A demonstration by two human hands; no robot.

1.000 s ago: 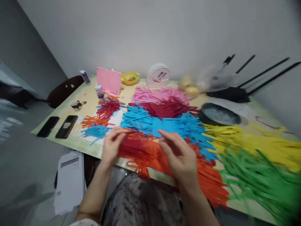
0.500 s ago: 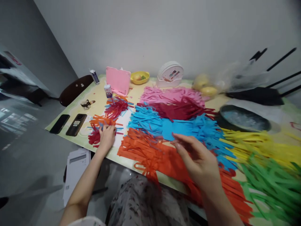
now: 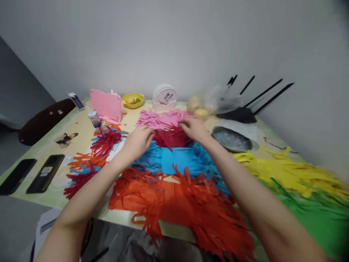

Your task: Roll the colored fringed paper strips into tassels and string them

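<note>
My left hand [image 3: 139,141] is over the left end of a dark red fringed paper sheet [image 3: 173,139], its fingers curled at the strips. Bent over the sheet's far right edge is my right hand [image 3: 194,128], closed with strips at its fingertips. Pink fringed paper [image 3: 163,118] lies just beyond, partly under the right fingertips. Nearer me are blue fringed paper [image 3: 177,160] and a large orange fringed sheet [image 3: 174,202] that hangs over the table's front edge. Small mixed bundles of red, orange and blue strips [image 3: 105,142] lie to the left.
Two phones [image 3: 45,174] and a hair clip [image 3: 66,139] lie at left. Behind stand a pink tablet case [image 3: 105,105], small carton [image 3: 95,119], yellow fruit bowl [image 3: 133,105] and white holder [image 3: 164,97]. Right are a dark oval bowl [image 3: 231,140], yellow [image 3: 289,171] and green fringed paper [image 3: 313,214].
My left hand has left the small strip bundles and moved right to the dark red paper. My right hand has reached forward to its far side. The view has shifted right.
</note>
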